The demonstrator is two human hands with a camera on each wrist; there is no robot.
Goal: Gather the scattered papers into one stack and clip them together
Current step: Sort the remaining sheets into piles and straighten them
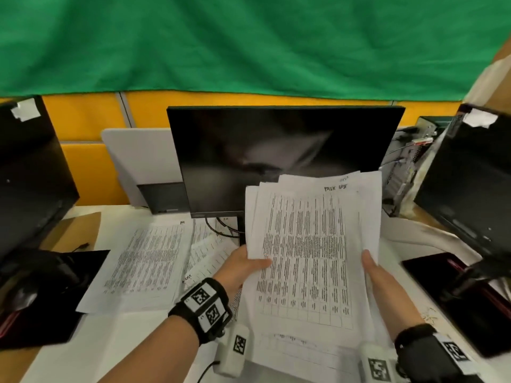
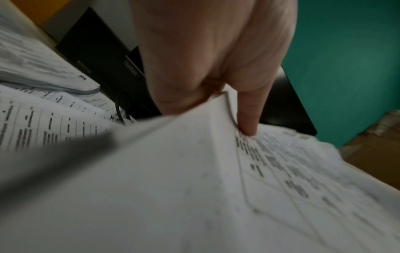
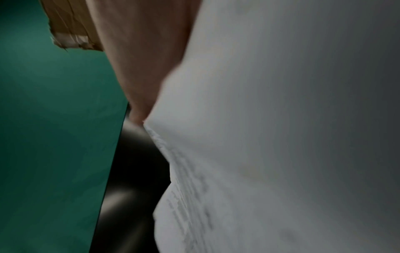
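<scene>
Broadly, the white tabletop (image 1: 130,335) is still spread with printed sheets: loose papers (image 1: 143,261) lie flat to the left of the monitor (image 1: 276,158), overlapping one another, and more lie under the raised bundle near the front edge. A held stack (image 1: 312,244) is lifted above the tabletop in front of the monitor, its sheets fanned and uneven at the top corners (not yet squared). It is grasped at both side edges: the left hand (image 1: 243,268) pinches the left margin with the thumb laid on the printed face, and the right hand (image 1: 380,275) is closed on the right margin in the same way. Paper of this kind is judged light, limp and slippery sheet on sheet, so the bundle is best taken at opposite long edges and tapped on the tabletop to align it. No clip can be made out in any view.
</scene>
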